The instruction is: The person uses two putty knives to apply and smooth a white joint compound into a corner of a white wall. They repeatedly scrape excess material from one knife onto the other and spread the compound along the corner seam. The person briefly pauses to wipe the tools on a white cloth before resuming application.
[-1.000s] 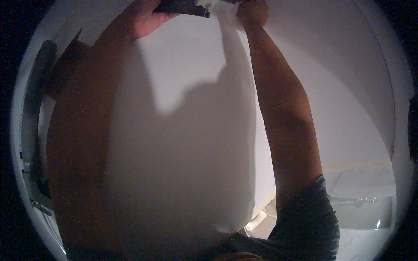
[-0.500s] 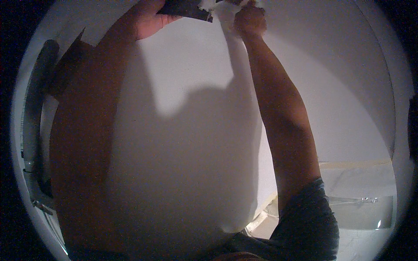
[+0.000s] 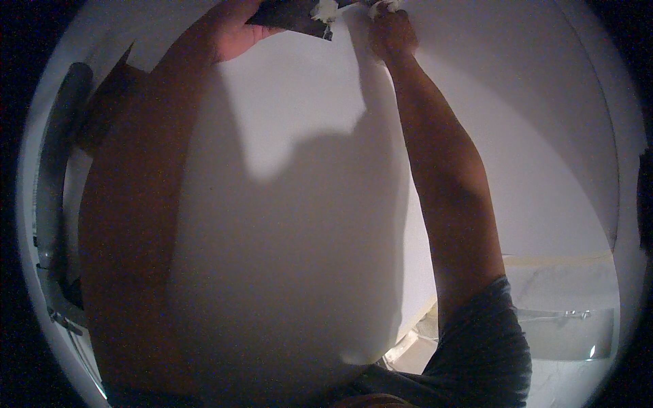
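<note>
At the top edge of the head view, my left hand (image 3: 236,35) grips a dark flat plate (image 3: 289,16) with a straight lower edge. A lump of white paste (image 3: 325,11) sits on the plate near its right end. My right hand (image 3: 394,37) is closed just right of the plate, with white paste at its fingers. What it grips is mostly cut off by the top of the picture. Both arms reach up in front of a smooth white wall (image 3: 299,88), and their shadows fall across it.
A grey padded tube-like thing (image 3: 51,170) runs along the left rim, beside a brown angular piece (image 3: 112,105). At the lower right, a clear glossy panel (image 3: 568,333) sits against a pale marbled surface (image 3: 554,282). A light, crumpled-looking thing (image 3: 411,343) shows low, beside my sleeve.
My right hand has shifted slightly to the right, and more white paste shows at its fingers. The plate in my left hand has come slightly lower into view.
</note>
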`<state>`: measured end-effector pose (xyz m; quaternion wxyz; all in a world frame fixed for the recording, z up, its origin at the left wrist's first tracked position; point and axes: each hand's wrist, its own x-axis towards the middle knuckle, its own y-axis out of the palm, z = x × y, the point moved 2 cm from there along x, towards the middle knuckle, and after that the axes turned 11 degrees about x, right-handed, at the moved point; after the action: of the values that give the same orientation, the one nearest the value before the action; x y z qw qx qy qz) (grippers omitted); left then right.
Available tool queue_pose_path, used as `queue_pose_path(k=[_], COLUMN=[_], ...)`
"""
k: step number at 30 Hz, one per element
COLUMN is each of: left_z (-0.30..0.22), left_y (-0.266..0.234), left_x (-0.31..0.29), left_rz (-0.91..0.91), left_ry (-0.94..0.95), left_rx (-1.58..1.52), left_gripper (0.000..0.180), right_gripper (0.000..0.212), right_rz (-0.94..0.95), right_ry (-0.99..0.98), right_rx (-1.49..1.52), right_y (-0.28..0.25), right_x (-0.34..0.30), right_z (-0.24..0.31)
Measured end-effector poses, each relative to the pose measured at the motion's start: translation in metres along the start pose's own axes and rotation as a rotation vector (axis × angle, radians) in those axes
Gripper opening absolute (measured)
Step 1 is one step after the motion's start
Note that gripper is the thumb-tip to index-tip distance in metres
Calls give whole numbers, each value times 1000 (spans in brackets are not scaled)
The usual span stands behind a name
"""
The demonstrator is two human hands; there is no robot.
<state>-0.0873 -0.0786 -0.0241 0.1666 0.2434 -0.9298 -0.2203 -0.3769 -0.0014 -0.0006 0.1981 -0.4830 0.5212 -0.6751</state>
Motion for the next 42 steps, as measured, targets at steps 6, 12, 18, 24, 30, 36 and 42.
queue_pose_path(k=[6, 12, 18, 24, 30, 36, 42], left_z=[7, 11, 9, 3, 1, 8, 21], left_y=[2, 10, 16, 32, 39, 36, 40], left_x=[10, 16, 6, -6, -20, -30, -27], left_rz=[-23, 44, 64, 45, 44, 28, 104], left_ry=[-11, 3, 37, 14, -28, -3, 27], left_rx=[20, -8, 29, 3, -9, 30, 44], left_gripper=[35, 36, 39, 40, 41, 41, 40], right_gripper=[57, 50, 45, 58, 36, 43, 49], right_rz=[-210, -35, -43, 269, 412, 496, 383], right_ry=[-192, -151, -74, -164, -320, -379, -443], right_rx=[59, -83, 185, 782, 900, 1098, 949], right_y=[1, 3, -45, -77, -123, -146, -135], right_x=[6, 10, -26, -70, -108, -139, -155], right_z=[-29, -43, -33, -25, -2, 27, 20])
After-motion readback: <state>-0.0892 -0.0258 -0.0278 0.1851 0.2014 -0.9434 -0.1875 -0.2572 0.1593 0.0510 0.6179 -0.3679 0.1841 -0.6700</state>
